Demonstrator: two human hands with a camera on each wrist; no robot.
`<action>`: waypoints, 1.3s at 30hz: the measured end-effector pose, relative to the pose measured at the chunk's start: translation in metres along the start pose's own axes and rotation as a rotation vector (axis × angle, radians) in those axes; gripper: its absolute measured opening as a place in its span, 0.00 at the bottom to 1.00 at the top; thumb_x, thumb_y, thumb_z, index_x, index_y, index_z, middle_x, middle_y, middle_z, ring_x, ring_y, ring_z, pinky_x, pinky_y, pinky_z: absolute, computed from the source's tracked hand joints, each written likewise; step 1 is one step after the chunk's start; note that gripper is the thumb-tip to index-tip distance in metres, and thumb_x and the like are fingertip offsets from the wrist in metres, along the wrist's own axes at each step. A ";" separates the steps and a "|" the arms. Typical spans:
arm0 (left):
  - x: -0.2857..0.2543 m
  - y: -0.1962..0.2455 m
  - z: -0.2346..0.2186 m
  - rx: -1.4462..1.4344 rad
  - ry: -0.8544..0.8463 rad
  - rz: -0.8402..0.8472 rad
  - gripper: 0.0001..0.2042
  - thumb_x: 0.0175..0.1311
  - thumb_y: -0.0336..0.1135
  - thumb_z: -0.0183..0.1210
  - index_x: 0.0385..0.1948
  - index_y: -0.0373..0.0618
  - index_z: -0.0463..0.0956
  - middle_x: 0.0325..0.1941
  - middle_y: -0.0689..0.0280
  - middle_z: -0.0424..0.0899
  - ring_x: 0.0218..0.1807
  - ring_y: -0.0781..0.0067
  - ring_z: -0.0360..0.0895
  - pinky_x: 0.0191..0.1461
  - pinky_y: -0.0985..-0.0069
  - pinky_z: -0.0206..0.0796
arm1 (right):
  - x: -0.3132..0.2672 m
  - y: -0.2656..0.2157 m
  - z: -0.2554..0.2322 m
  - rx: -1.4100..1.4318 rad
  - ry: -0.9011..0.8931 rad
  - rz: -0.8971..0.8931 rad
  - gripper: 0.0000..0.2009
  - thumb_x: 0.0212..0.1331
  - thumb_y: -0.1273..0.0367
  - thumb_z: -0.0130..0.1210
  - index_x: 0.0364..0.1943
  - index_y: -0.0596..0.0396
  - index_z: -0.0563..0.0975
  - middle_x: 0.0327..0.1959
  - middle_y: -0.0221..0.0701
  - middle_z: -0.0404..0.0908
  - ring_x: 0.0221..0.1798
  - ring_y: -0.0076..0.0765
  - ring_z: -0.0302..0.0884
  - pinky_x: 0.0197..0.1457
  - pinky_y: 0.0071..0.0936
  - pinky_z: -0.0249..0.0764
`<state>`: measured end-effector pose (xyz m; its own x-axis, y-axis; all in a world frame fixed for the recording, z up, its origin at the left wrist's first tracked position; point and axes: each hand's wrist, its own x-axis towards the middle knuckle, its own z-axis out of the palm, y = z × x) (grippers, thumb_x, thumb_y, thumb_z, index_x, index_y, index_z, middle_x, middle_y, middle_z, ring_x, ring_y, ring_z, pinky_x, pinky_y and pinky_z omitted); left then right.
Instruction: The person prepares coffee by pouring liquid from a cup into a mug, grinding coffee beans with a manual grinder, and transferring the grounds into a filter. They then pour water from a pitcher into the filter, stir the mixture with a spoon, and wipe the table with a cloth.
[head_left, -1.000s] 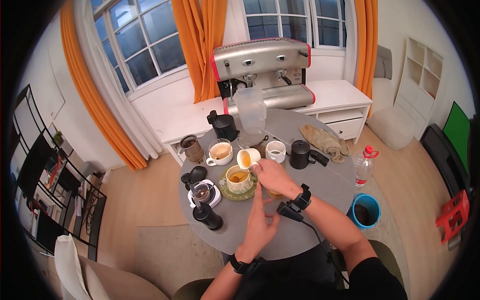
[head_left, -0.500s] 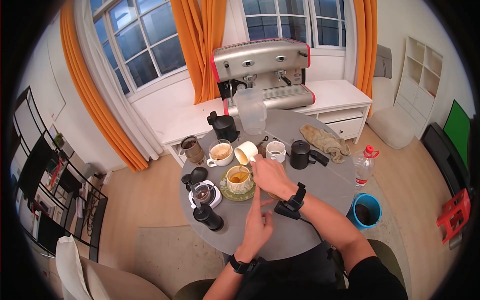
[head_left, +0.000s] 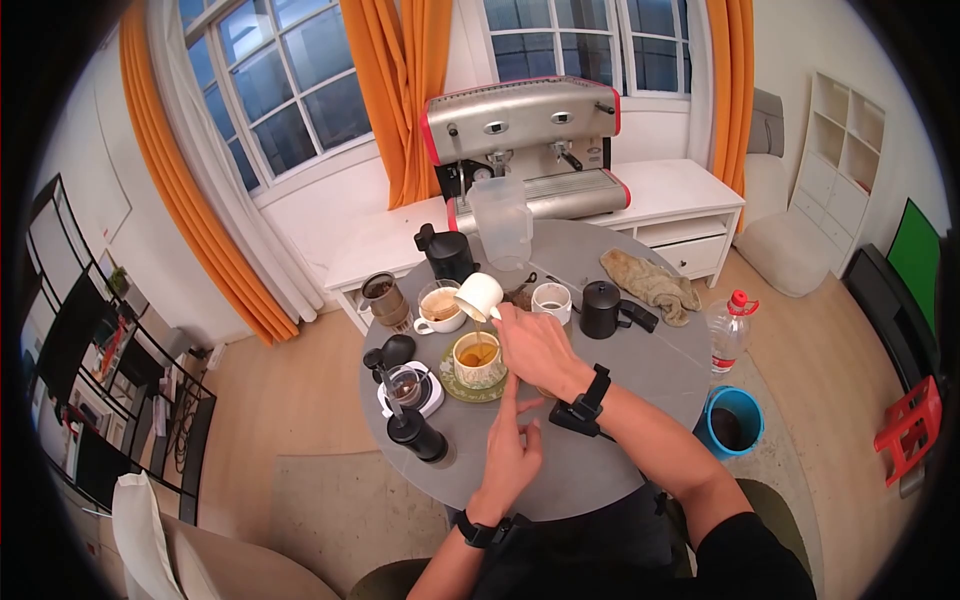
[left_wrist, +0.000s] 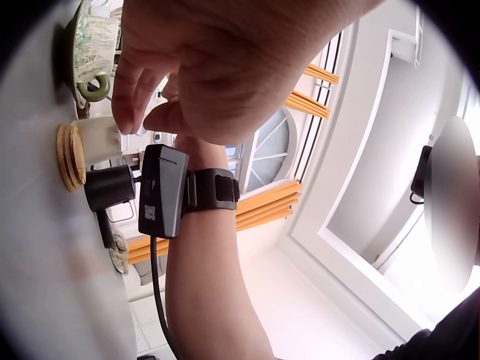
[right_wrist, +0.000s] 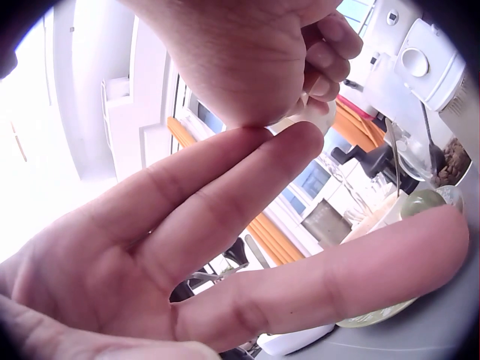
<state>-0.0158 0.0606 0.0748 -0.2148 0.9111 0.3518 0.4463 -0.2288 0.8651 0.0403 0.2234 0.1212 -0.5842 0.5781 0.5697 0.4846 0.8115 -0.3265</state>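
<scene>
My right hand grips a small white cup, tipped over with its mouth down and to the left. A thin stream runs from it into a patterned teacup, which holds amber liquid and stands on a green saucer. The teacup's green handle shows in the left wrist view. Below the right hand is my left hand, its index finger straight and pointing up beside the saucer. In the right wrist view the left hand has its fingers extended, two of them up against the heel of the right hand.
Left on the grey table are a hand grinder, a white scale and a cup with coffee residue. A black kettle, a white mug and a clear pitcher stand behind. Wooden coasters lie nearby.
The white cup has risen, moved left and tipped further over in my right hand, and a stream now falls from it into the teacup. My left hand has barely shifted.
</scene>
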 end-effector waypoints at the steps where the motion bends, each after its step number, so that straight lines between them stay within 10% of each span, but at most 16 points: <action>1: -0.001 -0.003 0.001 -0.002 0.002 0.002 0.42 0.64 0.14 0.52 0.83 0.40 0.46 0.76 0.46 0.72 0.61 0.57 0.86 0.43 0.73 0.81 | -0.001 0.001 0.002 -0.013 0.000 -0.014 0.11 0.74 0.68 0.51 0.42 0.67 0.75 0.31 0.51 0.86 0.33 0.61 0.87 0.36 0.50 0.82; 16: -0.004 -0.021 0.001 0.016 -0.007 -0.006 0.39 0.64 0.15 0.53 0.80 0.38 0.53 0.78 0.50 0.72 0.63 0.59 0.85 0.42 0.74 0.80 | -0.007 0.005 0.014 -0.180 -0.004 -0.208 0.11 0.53 0.75 0.58 0.41 0.66 0.76 0.35 0.46 0.86 0.37 0.51 0.88 0.38 0.42 0.84; 22: -0.002 -0.008 -0.003 -0.086 0.056 0.043 0.34 0.66 0.15 0.54 0.77 0.39 0.59 0.74 0.52 0.76 0.61 0.64 0.86 0.45 0.77 0.79 | -0.007 0.010 0.014 0.210 -0.071 0.089 0.11 0.71 0.68 0.55 0.45 0.65 0.77 0.32 0.42 0.86 0.33 0.48 0.86 0.34 0.42 0.78; 28: -0.032 -0.019 -0.012 -0.078 0.063 0.066 0.26 0.68 0.19 0.59 0.70 0.41 0.71 0.67 0.59 0.84 0.52 0.70 0.89 0.42 0.78 0.77 | -0.039 0.025 -0.049 1.384 -0.333 0.589 0.18 0.80 0.58 0.50 0.49 0.62 0.81 0.22 0.17 0.64 0.22 0.16 0.56 0.24 0.21 0.53; 39: -0.091 -0.051 0.004 0.005 0.103 -0.131 0.16 0.72 0.23 0.60 0.60 0.39 0.78 0.52 0.63 0.92 0.36 0.79 0.88 0.30 0.84 0.69 | -0.114 0.082 -0.073 1.282 -0.352 0.865 0.17 0.81 0.61 0.49 0.49 0.62 0.82 0.23 0.17 0.60 0.22 0.14 0.51 0.23 0.18 0.47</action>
<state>-0.0158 -0.0094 -0.0026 -0.3595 0.8929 0.2709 0.4127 -0.1082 0.9044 0.1944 0.2181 0.0849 -0.6383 0.7265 -0.2545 -0.0041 -0.3338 -0.9426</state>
